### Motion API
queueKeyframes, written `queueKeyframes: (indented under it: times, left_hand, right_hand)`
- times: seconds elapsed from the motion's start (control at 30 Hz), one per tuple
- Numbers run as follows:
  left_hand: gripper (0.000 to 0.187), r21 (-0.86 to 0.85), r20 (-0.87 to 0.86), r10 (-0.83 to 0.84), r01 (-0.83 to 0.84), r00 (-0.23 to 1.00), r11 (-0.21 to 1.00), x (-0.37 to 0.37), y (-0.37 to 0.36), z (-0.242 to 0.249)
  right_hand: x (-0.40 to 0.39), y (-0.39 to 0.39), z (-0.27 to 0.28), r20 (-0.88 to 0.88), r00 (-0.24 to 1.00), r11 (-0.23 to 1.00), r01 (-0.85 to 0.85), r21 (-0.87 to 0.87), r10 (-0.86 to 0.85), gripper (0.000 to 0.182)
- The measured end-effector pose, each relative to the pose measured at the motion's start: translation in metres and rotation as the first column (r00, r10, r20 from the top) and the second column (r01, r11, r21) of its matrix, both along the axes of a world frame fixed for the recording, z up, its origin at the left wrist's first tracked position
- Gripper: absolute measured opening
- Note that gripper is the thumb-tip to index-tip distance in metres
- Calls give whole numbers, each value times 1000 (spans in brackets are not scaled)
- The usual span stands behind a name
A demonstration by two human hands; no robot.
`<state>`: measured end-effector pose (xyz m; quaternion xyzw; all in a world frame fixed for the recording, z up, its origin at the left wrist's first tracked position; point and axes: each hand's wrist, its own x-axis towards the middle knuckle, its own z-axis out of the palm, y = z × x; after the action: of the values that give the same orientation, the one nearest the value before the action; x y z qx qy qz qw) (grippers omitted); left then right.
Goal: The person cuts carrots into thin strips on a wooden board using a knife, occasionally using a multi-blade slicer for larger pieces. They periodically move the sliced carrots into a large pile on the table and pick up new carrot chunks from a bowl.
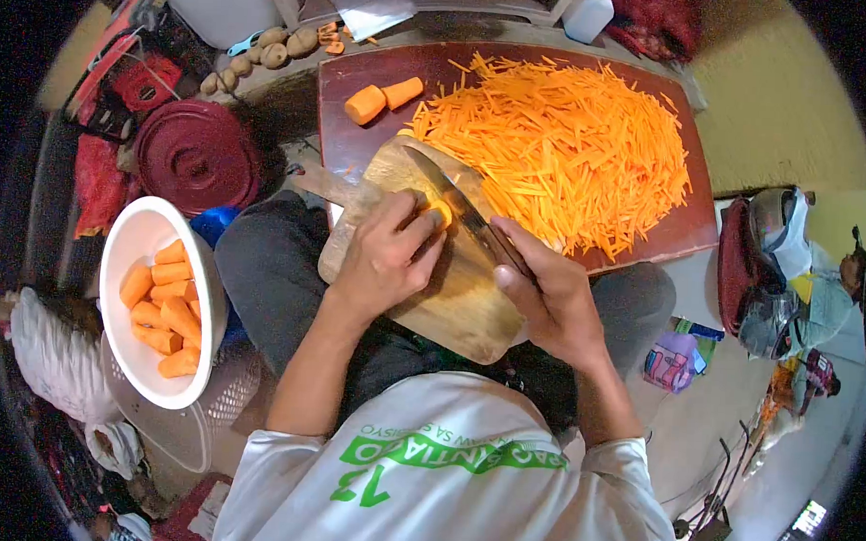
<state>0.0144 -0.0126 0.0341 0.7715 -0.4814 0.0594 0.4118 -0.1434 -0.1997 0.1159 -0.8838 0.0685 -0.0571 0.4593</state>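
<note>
Between board [469, 319] and white carrot bowl [148, 230] juts a knee [267, 250].

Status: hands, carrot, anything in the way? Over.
Left hand holding orange carrot piece on tan wooden cutting board. Right hand gripping brown-handled metal knife, blade beside piece. Heap of thin orange carrot strips crowds board.

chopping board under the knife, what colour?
Light brown chopping board, best seen in the head view.

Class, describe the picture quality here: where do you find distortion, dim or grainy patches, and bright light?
Head view: black corners, and the red tabletop bowed along its far edge; head view: shredded carrot brightly lit; head view: the dark red lid at left dimmer and grainy.
</note>
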Motion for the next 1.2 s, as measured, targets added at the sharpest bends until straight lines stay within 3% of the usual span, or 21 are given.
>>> queueKeyframes:
  times: [0.1, 0.67, 0.77, 0.9, 0.97, 1.07, 1.2]
  left_hand:
    - [31, 6, 71, -37, 36, 997, 999, 1, 1, 1]
    - [37, 60, 67, -66, 62, 996, 996, -2, -2, -2]
    - [36, 65, 68, -63, 58, 996, 996, -2, -1, -1]
    - [36, 71, 63, -69, 65, 996, 995, -2, -1, -1]
    - [36, 59, 91, -64, 59, 994, 997, -3, 0, 3]
    - [34, 37, 99, -46, 43, 994, 998, -4, 0, 2]
    - [31, -27, 69, -29, 31, 997, 999, -1, -1, -3]
  right_hand:
    - [2, 1, -7, 11, 1000, 1000, -15, -10, 15, 49]
    - [7, 2, -12, -124, 991, 993, -66, -101, 54, 50]
    - [9, 0, -19, -42, 997, 994, -74, -83, 70, 49]
    - [9, -2, -26, -173, 983, 997, -67, -35, 60, 47]
    - [11, -1, -41, -239, 967, 990, -111, -90, 87, 46]
    - [8, -2, -47, -161, 984, 991, -95, -89, 80, 45]
    - [9, -3, -31, -211, 976, 995, -61, -81, 43, 43]
